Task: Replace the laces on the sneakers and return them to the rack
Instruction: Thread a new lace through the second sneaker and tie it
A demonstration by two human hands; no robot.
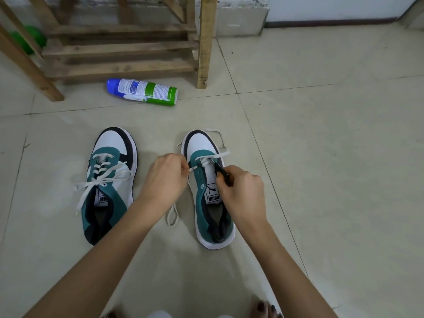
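Sneaker on the right (200, 210), on the floor (321, 157) before the rack (124, 51), is caught mid-lacing; only the toe-end eyelets are threaded.
The white lace (221, 154) is pinched near its tip by the curled fingers of the left hand (164, 177), and the dark eyelet flap is gripped by the right hand (243, 191). Next, a steady feed through the nearest bare eyelet is called for.

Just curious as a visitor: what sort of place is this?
Probably a home entryway or utility corner: pale tiled floor, a rough wooden slatted rack by the wall, and teal-and-white sneakers being laced.
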